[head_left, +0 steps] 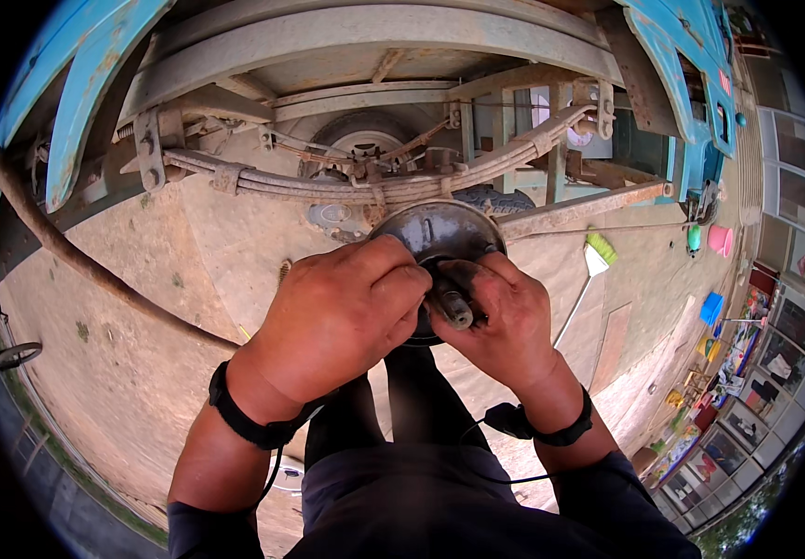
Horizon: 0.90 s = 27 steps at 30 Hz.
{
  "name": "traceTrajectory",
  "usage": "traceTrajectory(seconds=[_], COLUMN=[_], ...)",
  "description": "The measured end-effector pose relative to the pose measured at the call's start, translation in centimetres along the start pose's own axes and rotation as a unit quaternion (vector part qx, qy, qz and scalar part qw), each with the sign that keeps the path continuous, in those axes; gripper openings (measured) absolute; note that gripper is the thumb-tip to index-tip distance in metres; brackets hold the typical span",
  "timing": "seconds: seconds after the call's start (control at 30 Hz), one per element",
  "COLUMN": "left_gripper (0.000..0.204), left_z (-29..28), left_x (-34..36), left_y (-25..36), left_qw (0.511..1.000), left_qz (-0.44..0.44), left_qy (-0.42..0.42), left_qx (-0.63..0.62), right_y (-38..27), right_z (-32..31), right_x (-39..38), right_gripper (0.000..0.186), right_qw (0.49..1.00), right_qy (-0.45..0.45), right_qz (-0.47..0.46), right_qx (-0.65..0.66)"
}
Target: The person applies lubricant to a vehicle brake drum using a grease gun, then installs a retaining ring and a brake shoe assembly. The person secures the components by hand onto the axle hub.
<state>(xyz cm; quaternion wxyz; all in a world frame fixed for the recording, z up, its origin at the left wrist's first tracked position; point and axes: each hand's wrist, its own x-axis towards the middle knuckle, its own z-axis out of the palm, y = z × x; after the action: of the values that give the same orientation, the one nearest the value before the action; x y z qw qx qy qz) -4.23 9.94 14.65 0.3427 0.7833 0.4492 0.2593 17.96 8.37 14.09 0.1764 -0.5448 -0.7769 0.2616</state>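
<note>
Just near of the long leaf spring (346, 193) slung across the blue vehicle (95, 116), a round, dark metal dish (432, 233) sits in front of the person, with a stubby shaft (458, 312) standing out of its middle toward them. The right hand (509, 321) has blackened fingers closed about that shaft; the left hand (342, 307) is curled against it from the left, though its fingertips are hidden, so I can't tell whether they grasp or merely press. I'd judge the job partway along: the dish is in place under both hands and the shaft end is bare, with nothing fitted over it. Handling the shaft looks unfinished, since neither hand is clear of it. Whether the dish is fastened to anything behind, I can't make out from here. A green-bristled broom (599, 253) lies off to the right.
</note>
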Motion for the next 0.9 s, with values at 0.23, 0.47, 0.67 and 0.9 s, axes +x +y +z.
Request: traceTrajectory(seconds=[0.23,0.47,0.67,0.9], left_gripper=[0.023,0.024,0.024,0.026], left_z=[0.2,0.56,0.81,0.68], left_x=[0.4,0.2,0.64,0.27], left_y=[0.11,-0.12,0.49,0.3], left_qw=[1.0,0.996,0.994,0.999], left_qz=[0.009,-0.011,-0.033,0.009], left_qy=[0.014,0.042,0.031,0.026], left_qx=[0.007,-0.083,-0.095,-0.042], right_y=[0.21,0.52,0.3,0.3], right_z=[0.13,0.31,0.15,0.08], right_x=[-0.13,-0.29,-0.23,-0.23], right_gripper=[0.04,0.042,0.039,0.038], right_qw=[1.0,1.0,1.0,1.0], right_qy=[0.003,0.004,0.001,-0.012], right_qz=[-0.007,-0.012,-0.008,0.005], right_qx=[0.001,0.005,-0.001,0.0])
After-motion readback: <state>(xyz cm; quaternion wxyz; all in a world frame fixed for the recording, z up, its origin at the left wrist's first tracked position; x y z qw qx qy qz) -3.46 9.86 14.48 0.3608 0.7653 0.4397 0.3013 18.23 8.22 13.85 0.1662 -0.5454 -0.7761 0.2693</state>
